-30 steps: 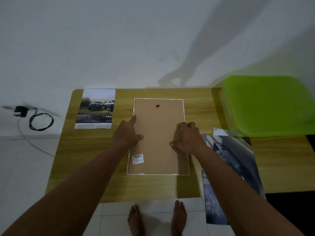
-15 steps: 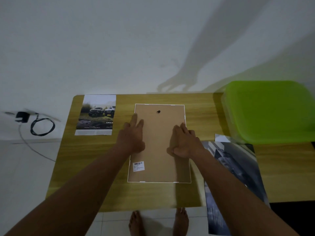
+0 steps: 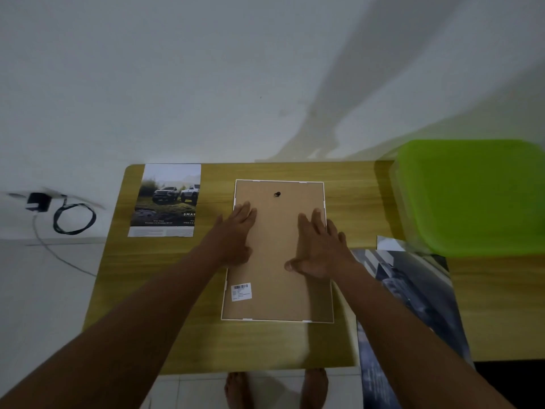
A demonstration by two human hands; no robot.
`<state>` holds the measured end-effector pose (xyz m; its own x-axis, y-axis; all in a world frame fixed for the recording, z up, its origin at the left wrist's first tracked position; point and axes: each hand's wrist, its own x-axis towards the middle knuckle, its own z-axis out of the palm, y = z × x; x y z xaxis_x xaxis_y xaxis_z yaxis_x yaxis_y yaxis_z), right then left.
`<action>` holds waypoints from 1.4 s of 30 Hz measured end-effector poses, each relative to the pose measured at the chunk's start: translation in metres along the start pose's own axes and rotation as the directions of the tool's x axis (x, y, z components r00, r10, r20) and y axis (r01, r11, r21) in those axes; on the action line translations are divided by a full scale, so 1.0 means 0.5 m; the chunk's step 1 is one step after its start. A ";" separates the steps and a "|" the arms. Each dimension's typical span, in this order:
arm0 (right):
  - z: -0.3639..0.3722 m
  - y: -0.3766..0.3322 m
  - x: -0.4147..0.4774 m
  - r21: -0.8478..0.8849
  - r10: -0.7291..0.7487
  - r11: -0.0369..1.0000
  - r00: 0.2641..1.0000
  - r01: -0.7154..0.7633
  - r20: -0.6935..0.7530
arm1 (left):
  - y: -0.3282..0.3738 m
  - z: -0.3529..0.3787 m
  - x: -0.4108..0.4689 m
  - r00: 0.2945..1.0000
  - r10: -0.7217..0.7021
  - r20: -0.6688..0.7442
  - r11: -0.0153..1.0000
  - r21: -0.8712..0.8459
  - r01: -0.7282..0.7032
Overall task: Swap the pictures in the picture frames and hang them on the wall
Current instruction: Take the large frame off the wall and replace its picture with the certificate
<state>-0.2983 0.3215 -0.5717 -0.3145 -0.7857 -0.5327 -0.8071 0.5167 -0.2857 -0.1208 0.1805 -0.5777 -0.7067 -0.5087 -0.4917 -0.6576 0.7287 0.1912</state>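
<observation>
Left hand: I see the left hand (image 3: 236,234) flat and palm down, fingers straight and close together. It presses on the left part of the frame's back, fingertips at the left rim. It has hold of nothing.
Right hand: The right hand (image 3: 318,249) also lies flat, fingers straight and slightly spread, thumb stuck out to the left. It presses on the right part of the back, with the outer fingers reaching over the right rim. Nothing is held.
Task item: The white-rimmed rectangular picture frame (image 3: 274,231) lies face down near the middle of the light wooden table (image 3: 177,290), long side running away from me.
Condition: I note a brown fibreboard back, a small dark hanger fitting (image 3: 277,194) near the far end and a white barcode sticker (image 3: 241,291) at the near left corner.
Loose pictures: The printed picture of two off-road trucks (image 3: 168,199) lies flat at the table's far left corner, apart from the frame. The dark grey glossy print (image 3: 413,290) lies to the right, overhanging the near edge.
Other: The bright green plastic lid (image 3: 472,196) sits at the far right. A black coiled cable (image 3: 73,218) lies on the floor to the left.
</observation>
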 end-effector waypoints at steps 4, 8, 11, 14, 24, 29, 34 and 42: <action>0.002 0.007 -0.009 0.057 -0.001 0.998 0.996 0.007 -0.091 | 0.005 0.027 -0.038 0.943 -0.194 -0.269 0.959 -0.254 0.125; 0.013 0.002 -0.028 0.161 0.093 0.985 0.974 -0.060 -0.206 | 0.008 0.057 -0.064 0.842 -0.468 -0.270 0.812 -0.508 0.288; 0.022 0.002 -0.029 0.320 0.183 0.940 0.966 -0.118 -0.181 | 0.015 0.060 -0.073 0.869 -0.444 -0.218 0.739 -0.637 0.218; 0.019 0.003 -0.027 0.374 0.239 0.913 0.958 -0.165 -0.162 | 0.023 0.041 -0.084 0.896 -0.415 -0.157 0.652 -0.738 0.173; 0.003 0.012 -0.043 0.640 0.267 0.765 0.938 -0.066 -0.222 | 0.004 0.010 -0.124 0.947 -0.322 0.003 0.247 -0.965 0.087; -0.029 0.000 -0.074 0.707 0.244 0.707 0.938 0.003 -0.247 | 0.016 -0.031 -0.165 0.986 -0.163 0.042 0.034 -0.998 0.048; -0.082 -0.017 -0.127 0.741 0.206 0.665 0.931 0.093 -0.302 | 0.028 -0.114 -0.218 0.992 -0.101 -0.082 0.046 -0.996 -0.077; -0.170 -0.107 -0.196 0.744 0.128 0.644 0.934 0.178 -0.334 | 0.109 -0.219 -0.300 0.928 -0.114 -0.354 0.335 -0.893 -0.299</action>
<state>-0.2670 0.3419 -0.4364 -0.5635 -0.7813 -0.2683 -0.2034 0.4460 -0.8716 -0.0793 0.2463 -0.4006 -0.6733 -0.7177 -0.1780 -0.2424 -0.0132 0.9701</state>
